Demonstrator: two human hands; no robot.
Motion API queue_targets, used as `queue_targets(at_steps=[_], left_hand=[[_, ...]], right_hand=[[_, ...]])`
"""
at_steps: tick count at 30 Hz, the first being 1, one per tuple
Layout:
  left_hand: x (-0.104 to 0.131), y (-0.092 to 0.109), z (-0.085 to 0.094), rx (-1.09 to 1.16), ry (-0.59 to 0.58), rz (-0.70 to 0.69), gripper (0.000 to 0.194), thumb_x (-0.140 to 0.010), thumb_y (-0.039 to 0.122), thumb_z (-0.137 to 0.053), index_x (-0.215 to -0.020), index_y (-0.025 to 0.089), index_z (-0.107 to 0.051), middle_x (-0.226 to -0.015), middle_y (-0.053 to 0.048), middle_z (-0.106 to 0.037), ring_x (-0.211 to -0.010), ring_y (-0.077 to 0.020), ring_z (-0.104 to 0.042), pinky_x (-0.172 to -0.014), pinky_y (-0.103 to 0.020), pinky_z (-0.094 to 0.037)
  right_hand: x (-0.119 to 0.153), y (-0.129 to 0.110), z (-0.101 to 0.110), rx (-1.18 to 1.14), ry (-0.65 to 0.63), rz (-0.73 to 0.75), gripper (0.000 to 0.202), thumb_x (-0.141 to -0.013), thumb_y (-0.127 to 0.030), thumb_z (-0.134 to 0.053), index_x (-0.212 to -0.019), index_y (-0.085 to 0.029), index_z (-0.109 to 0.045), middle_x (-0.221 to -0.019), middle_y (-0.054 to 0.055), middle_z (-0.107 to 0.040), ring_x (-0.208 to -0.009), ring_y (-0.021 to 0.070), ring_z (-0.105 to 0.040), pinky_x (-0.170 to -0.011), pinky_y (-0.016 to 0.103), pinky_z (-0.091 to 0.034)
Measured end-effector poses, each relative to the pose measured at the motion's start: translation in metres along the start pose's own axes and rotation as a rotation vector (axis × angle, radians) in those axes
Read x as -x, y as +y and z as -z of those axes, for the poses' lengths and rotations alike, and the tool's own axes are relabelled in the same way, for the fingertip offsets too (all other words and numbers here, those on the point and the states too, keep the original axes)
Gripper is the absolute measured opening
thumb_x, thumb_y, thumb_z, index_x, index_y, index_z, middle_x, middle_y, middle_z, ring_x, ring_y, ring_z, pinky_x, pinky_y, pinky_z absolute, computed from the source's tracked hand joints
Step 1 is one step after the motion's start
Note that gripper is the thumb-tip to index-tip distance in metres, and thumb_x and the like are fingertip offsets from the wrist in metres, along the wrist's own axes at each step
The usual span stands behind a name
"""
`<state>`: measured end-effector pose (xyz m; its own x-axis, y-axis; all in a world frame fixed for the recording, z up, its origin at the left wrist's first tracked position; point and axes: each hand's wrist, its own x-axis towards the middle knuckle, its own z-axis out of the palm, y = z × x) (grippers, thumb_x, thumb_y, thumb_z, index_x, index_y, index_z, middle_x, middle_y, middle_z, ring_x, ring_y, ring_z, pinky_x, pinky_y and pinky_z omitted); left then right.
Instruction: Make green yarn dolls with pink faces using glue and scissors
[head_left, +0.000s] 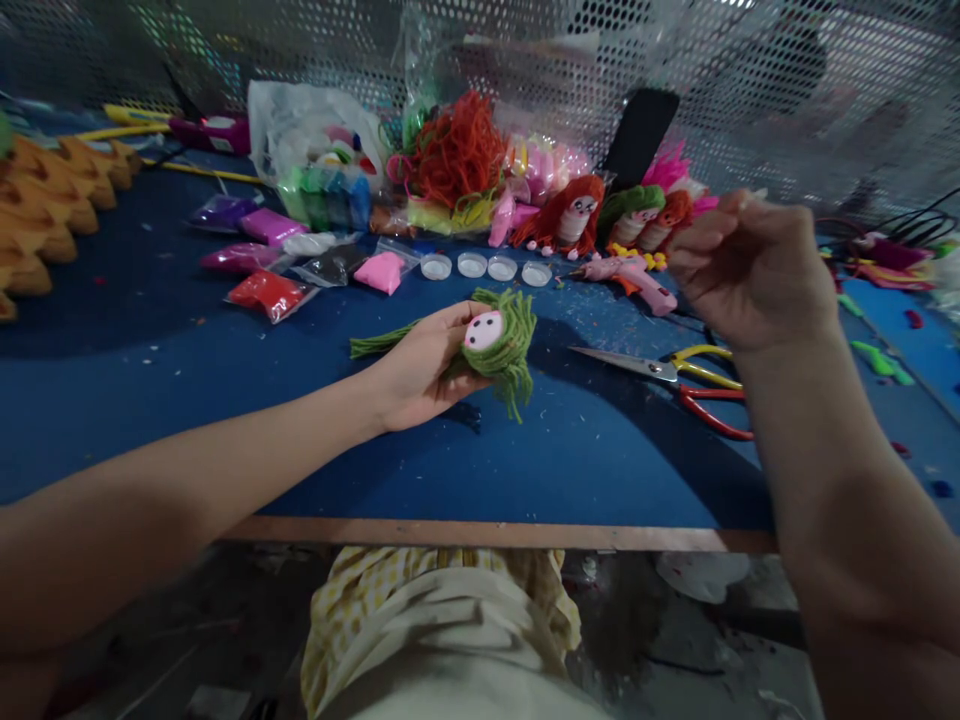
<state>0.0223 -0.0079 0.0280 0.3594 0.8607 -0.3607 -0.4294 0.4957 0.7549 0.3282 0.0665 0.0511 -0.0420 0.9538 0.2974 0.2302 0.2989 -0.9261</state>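
A cream cloth apron [450, 650] covers the person's lap at the edge of a blue table [487, 480]. Above the table, the left hand [420, 375] curls partly closed around one green yarn doll [485, 332], its white face bearing three dark dots. The raised right hand [757, 265] has its fingers bent inward; whether they pinch anything cannot be told. Nearby lie one pair of scissors with one yellow and one red handle [660, 370], one pink glue gun [637, 280] and four clear round lids [502, 267] in a row, with three yarn-haired dolls [576, 218] behind.
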Motion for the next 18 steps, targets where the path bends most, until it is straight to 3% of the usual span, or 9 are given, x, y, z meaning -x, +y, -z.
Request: queue_targets(at_steps=[3, 6, 11, 18], left_hand=[[0.000, 0.000, -0.002, 0.002, 0.006, -0.001, 0.026, -0.097, 0.003, -0.049, -0.076, 0.015, -0.058, -0.063, 0.002, -0.062, -0.043, -0.0068, -0.058, -0.039, -0.013, -0.048], [0.001, 0.001, -0.002, -0.006, 0.017, 0.000, 0.027, -0.097, 0.002, -0.047, -0.075, 0.015, -0.057, -0.061, 0.002, -0.061, -0.042, -0.0066, -0.058, -0.039, -0.013, -0.048], [0.002, 0.001, -0.002, -0.015, 0.026, 0.003, 0.027, -0.098, 0.003, -0.047, -0.076, 0.016, -0.058, -0.061, 0.003, -0.060, -0.043, -0.0072, -0.060, -0.042, -0.014, -0.052], [-0.001, -0.001, -0.002, 0.014, -0.007, 0.001, 0.029, -0.098, 0.004, -0.046, -0.074, 0.015, -0.057, -0.062, 0.001, -0.061, -0.043, -0.0071, -0.059, -0.042, -0.014, -0.051]], right_hand=[[0.011, 0.002, -0.010, 0.246, -0.118, 0.123, 0.017, -0.087, -0.040, -0.062, -0.080, -0.025, -0.061, -0.079, 0.005, -0.067, -0.070, 0.0190, -0.061, -0.066, 0.040, -0.051], [0.013, 0.021, -0.022, 0.731, -0.289, 0.327, 0.018, -0.087, -0.038, -0.064, -0.085, -0.023, -0.074, -0.089, 0.008, -0.077, -0.084, 0.0238, -0.069, -0.082, 0.045, -0.054], [0.003, 0.050, -0.025, 0.905, -0.457, 0.422, 0.021, -0.092, -0.034, -0.061, -0.087, -0.027, -0.079, -0.094, 0.009, -0.080, -0.093, 0.0277, -0.072, -0.090, 0.048, -0.056], [0.005, 0.053, -0.026, 1.112, -0.529, 0.569, 0.030, -0.101, -0.032, -0.049, -0.094, -0.025, -0.078, -0.095, 0.010, -0.079, -0.094, 0.0279, -0.069, -0.093, 0.047, -0.053]])
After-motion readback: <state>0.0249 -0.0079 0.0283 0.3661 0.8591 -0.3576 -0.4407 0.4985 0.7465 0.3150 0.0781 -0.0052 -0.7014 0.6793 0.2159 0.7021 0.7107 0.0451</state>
